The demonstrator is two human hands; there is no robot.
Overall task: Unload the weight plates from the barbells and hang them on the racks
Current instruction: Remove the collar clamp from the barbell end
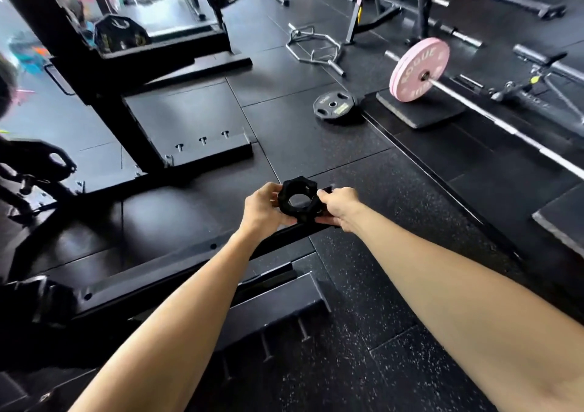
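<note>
Fingers: curled round a black barbell collar [298, 202], the left hand [264, 211] gripping its left side, the right hand [339, 208] pinching its right side and lever; the ring's bore is empty, no bar through it.
Step in hand: by the look of it, a collar is off a sleeve and being handled before more plates come off.
Next move: likely calls for parting with the collar, freeing both hands for a lift.
Task's things: a pink plate [418, 69] sits loaded on a barbell [493, 117], propped on a black pad [420, 111], well apart to the right; a small black plate [334, 104] lies flat on the floor near it.
Rack: black frame [94, 73] at left, with short pegs [202, 140] on its base.
In the way: a hex bar [316, 50] beyond, and a bench [543, 73] at far right.
</note>
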